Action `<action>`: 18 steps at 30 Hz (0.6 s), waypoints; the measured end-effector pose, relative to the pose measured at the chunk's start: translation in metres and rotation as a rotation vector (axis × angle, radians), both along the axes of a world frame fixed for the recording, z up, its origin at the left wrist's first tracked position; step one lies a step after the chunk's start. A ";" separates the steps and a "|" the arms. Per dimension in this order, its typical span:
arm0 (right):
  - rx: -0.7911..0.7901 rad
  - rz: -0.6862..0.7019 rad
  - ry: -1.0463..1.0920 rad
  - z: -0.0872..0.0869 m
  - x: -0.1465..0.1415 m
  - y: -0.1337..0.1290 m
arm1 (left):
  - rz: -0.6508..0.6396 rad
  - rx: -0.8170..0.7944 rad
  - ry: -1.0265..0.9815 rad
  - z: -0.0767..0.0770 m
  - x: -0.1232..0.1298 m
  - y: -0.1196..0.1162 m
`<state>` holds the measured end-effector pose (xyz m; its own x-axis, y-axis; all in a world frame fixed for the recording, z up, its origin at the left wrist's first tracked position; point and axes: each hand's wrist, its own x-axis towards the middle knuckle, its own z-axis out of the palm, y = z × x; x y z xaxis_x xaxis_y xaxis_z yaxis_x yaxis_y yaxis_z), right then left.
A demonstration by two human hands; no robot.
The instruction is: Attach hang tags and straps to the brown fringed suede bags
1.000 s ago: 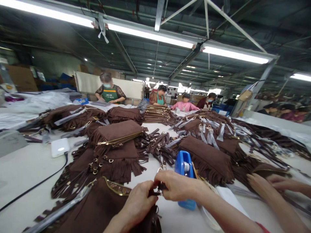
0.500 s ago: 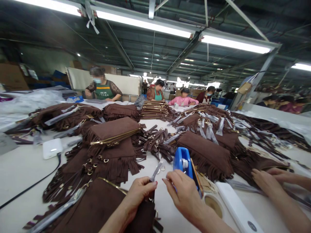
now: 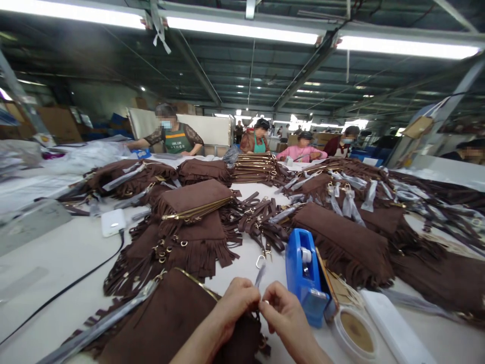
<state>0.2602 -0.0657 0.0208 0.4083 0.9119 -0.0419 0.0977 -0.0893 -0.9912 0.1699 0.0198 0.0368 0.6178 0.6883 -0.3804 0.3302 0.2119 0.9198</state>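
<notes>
My left hand is closed in a pinch around a strap wrapped in clear plastic, whose end sticks up past the fingers. My right hand meets it from the right, thumb and finger pinched at the same spot; what they hold is too small to make out. Under my left forearm lies a brown fringed bag with a gold zipper and another plastic-wrapped strap along its side. A blue tape dispenser stands just beyond my right hand. Metal clasps lie ahead of my fingers.
Stacked brown fringed bags stand left of centre, with loose straps beside them. To the right are another bag, a tape roll and a long white device. A white box trails a black cable. Co-workers sit across the table.
My right hand has left the tape dispenser and come to my left hand at the wrapped strap. The other person's hands at the right are out of view. The view has turned slightly left.
</notes>
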 end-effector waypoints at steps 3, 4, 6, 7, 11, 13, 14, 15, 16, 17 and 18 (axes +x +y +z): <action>0.080 0.010 -0.172 -0.010 0.002 -0.007 | -0.055 0.067 0.060 0.002 0.005 0.000; 0.103 0.015 -0.219 -0.014 0.003 -0.008 | -0.087 0.105 0.083 0.003 0.006 0.000; 0.148 0.008 -0.295 -0.022 0.003 -0.011 | -0.150 0.211 0.147 0.006 0.007 0.000; 0.171 0.001 -0.329 -0.026 0.003 -0.013 | -0.177 0.276 0.188 0.008 0.007 0.000; 0.279 -0.007 -0.493 -0.037 0.003 -0.022 | -0.272 0.550 0.364 0.016 0.000 0.001; 0.349 0.000 -0.576 -0.039 0.003 -0.028 | -0.296 0.685 0.460 0.018 -0.007 0.006; 0.374 -0.001 -0.597 -0.038 0.003 -0.031 | -0.297 0.747 0.511 0.019 -0.013 0.011; 0.391 -0.009 -0.596 -0.036 0.003 -0.034 | -0.288 0.803 0.562 0.019 -0.019 0.018; 0.395 -0.037 -0.574 -0.033 0.001 -0.037 | -0.271 0.849 0.612 0.019 -0.027 0.027; 0.390 -0.078 -0.535 -0.029 -0.001 -0.040 | -0.247 0.889 0.659 0.020 -0.037 0.037; 0.378 -0.130 -0.487 -0.025 -0.004 -0.043 | -0.212 0.922 0.703 0.020 -0.048 0.049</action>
<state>0.2566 -0.1083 -0.0038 0.4076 0.7691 0.4923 0.5574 0.2175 -0.8012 0.1219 0.0689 0.0569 0.6061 0.7896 -0.0955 0.7742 -0.5582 0.2984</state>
